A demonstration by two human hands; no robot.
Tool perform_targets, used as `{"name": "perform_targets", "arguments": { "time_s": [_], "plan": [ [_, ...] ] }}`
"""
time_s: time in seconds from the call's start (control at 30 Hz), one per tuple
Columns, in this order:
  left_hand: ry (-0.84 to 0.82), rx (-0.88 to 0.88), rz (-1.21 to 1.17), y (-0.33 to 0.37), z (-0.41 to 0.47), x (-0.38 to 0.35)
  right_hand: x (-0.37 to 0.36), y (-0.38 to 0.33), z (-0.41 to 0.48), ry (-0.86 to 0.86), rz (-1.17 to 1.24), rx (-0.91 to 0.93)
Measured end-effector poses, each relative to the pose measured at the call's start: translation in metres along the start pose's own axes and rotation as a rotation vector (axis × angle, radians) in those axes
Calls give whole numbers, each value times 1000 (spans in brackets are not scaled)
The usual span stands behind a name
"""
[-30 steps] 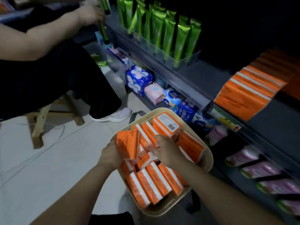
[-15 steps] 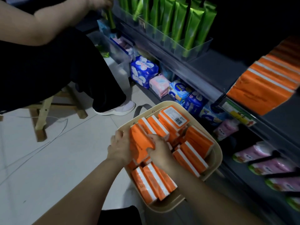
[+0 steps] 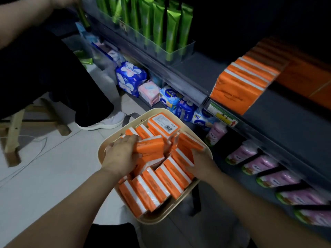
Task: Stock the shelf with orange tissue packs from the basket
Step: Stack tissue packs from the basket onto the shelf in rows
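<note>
1. Orange tissue packs (image 3: 155,187) are piled up in the beige basket (image 3: 154,220), which is low down, right in front of the shelf (image 3: 286,126). It's a proper jumble: some are on edge, some are flat. I can't tell what the basket is resting on.
2. At the far end of the basket, a barcode pack (image 3: 163,123) lies with its label facing up.
3. The left hand (image 3: 121,156) is over the near-left part of the pile. It's holding a raised pack (image 3: 150,146), with the fingers laid over the top and the thumb tucked under. That one sits a bit above the rest.
4. The right hand (image 3: 202,162) is at the right side of the basket, with its fingers curled round the end of a side pack (image 3: 188,140).
5. On the shelf there's a row of shelved packs (image 3: 238,86) right at the front edge. They're the same orange with a white stripe. More orange ones sit behind them in the dark.
6. Further left on that shelf, green tubes (image 3: 161,24) stand in a clear bin (image 3: 186,51).
7. On the level below are blue and pink packets (image 3: 130,77), and to the lower right there's a row of pink pouches (image 3: 268,167).
8. Someone else sits on a wooden stool (image 3: 14,126) off to the left. Their white shoe (image 3: 105,120) is near the basket.
</note>
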State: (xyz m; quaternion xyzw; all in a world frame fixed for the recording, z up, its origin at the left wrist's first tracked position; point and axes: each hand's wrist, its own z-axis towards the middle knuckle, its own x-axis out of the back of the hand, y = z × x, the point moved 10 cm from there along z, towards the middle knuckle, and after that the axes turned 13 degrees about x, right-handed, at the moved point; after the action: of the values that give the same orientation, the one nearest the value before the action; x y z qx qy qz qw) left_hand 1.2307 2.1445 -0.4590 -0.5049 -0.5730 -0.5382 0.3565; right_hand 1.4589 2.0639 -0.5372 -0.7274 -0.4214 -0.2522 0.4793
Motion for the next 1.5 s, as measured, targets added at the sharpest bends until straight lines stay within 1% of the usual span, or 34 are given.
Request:
{"name": "perform_targets", "arguments": {
  "time_s": [0.03,0.07,0.1,0.2,0.3,0.4,0.47,0.57,0.7,0.77,0.9,1.0,1.07,1.17,1.3,1.5],
  "plan": [
    [-1,5,-4,0,-1,0,-16,9,-4,-67,24,-36],
    [-5,10,-8,1,-2,0,-25,12,-8,-98,35,-42],
    [-10,14,-8,2,-2,-1,-29,14,-10,-93,34,-39],
    [-9,41,1,4,-3,-1,-15,14,-12,6,65,-42],
    [-8,62,-59,11,-5,3,16,16,-15,135,228,-65],
    [4,54,-172,27,-8,10,48,11,-26,223,379,-11],
    [28,35,-220,41,-13,17,64,8,-37,262,429,24],
    [77,-34,-276,67,-20,31,86,8,-55,318,418,59],
    [162,-207,-336,112,-34,52,130,16,-90,348,298,114],
    [180,-262,-401,135,-44,65,156,29,-113,365,302,116],
    [127,-369,-460,188,-55,86,205,62,-158,399,345,144],
    [106,-486,-430,229,-62,100,241,98,-188,491,404,83],
    [96,-524,-400,249,-64,106,267,119,-200,612,343,26],
    [86,-571,-353,275,-61,108,297,135,-197,710,105,-62],
    [59,-625,-298,307,-46,104,319,149,-160,724,-4,-126],
    [-9,-633,-365,339,-28,103,346,160,-105,765,-128,-155]
  ]
}}
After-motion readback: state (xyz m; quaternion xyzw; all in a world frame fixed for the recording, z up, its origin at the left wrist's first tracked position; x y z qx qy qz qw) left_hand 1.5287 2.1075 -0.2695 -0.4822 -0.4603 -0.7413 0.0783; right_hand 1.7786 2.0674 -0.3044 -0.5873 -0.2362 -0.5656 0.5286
